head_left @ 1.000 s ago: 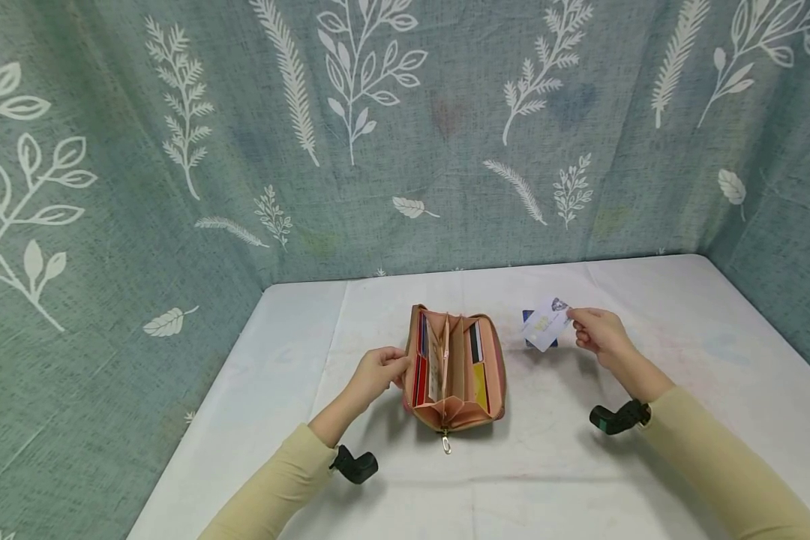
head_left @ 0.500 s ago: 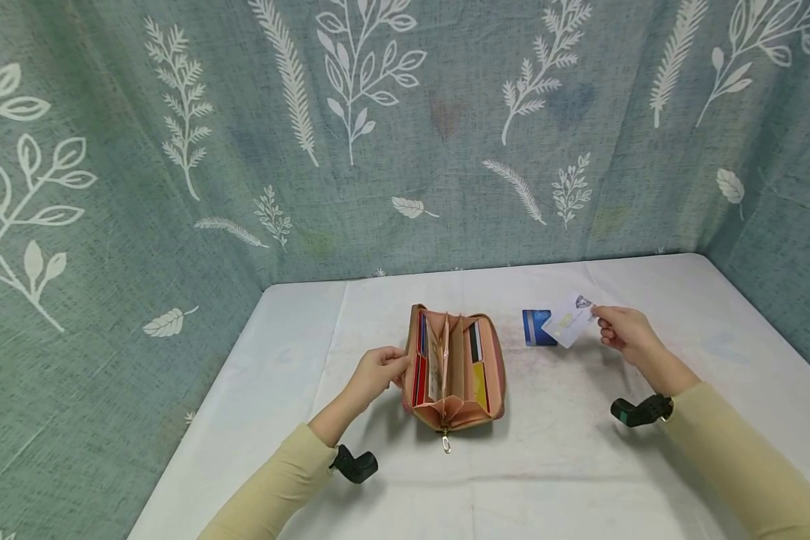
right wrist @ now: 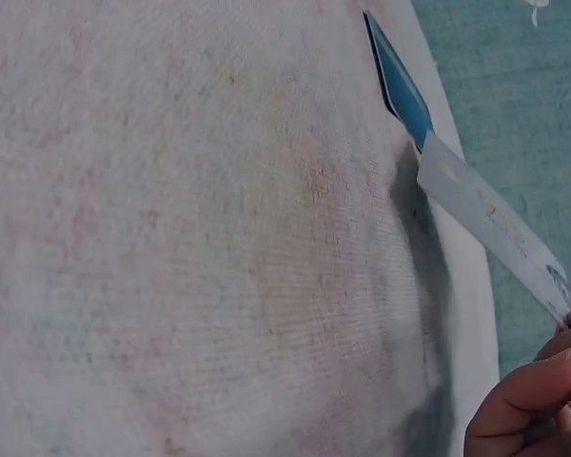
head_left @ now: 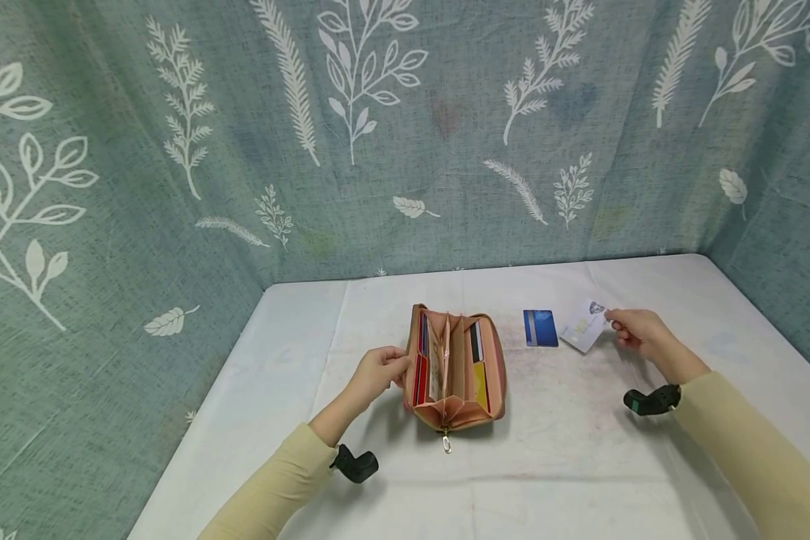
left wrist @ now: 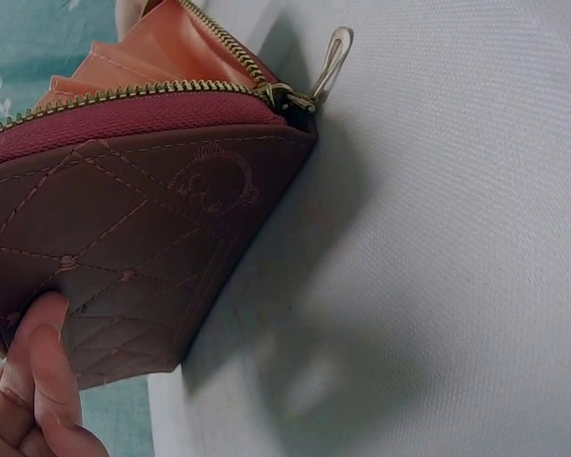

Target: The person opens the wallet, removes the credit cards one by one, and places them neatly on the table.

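Note:
An unzipped zip-around wallet (head_left: 456,375) stands open on the white table, its peach compartments facing up. Red (head_left: 421,380) and yellow cards (head_left: 481,386) show in its side slots. My left hand (head_left: 378,371) grips the wallet's left cover; in the left wrist view its fingers lie against the quilted brown outside (left wrist: 124,228). Off to the right, my right hand (head_left: 637,334) pinches a white card (head_left: 583,328) by its far right corner. The card is tilted, casting a shadow on the cloth in the right wrist view. Just left of it lies a blue card (head_left: 541,328) with a pale stripe.
White cloth (head_left: 526,480) covers the table. A green curtain with white leaf prints (head_left: 445,210) rises along its back and both sides. The wallet's metal zip pull (left wrist: 335,62) sticks out at its near end.
My right hand has drawn the white card to the right, off the blue card, which now shows fully. My left hand and the wallet have stayed put.

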A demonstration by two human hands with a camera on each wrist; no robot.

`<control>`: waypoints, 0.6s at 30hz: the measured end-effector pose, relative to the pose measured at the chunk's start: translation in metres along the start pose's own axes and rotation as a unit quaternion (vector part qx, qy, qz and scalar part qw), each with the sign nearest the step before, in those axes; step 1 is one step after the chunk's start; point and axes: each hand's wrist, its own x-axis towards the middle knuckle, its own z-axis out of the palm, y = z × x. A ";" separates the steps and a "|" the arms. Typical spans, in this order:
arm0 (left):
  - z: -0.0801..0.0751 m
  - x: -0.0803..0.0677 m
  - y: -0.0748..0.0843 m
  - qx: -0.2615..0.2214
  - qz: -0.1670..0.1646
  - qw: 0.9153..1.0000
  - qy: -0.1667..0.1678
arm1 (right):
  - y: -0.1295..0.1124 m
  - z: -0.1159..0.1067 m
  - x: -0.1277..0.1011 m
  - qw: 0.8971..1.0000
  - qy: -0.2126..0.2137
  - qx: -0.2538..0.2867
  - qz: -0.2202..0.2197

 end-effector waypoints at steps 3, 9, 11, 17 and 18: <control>0.000 0.000 -0.001 0.000 -0.001 1.000 0.001 | 0.002 0.001 0.000 0.999 0.016 0.040 0.018; 0.000 -0.001 0.001 0.001 -0.007 1.000 0.001 | 0.005 0.003 0.003 0.995 0.040 0.081 0.033; -0.001 -0.001 0.002 0.002 -0.009 1.000 0.001 | 0.005 0.003 0.003 0.995 0.040 0.080 0.034; -0.001 0.000 0.000 0.004 -0.007 1.000 0.000 | 0.005 0.002 0.004 0.997 0.044 0.056 0.034; -0.001 0.000 0.000 0.004 -0.007 1.000 -0.001 | 0.005 0.002 0.004 0.997 0.043 0.050 0.035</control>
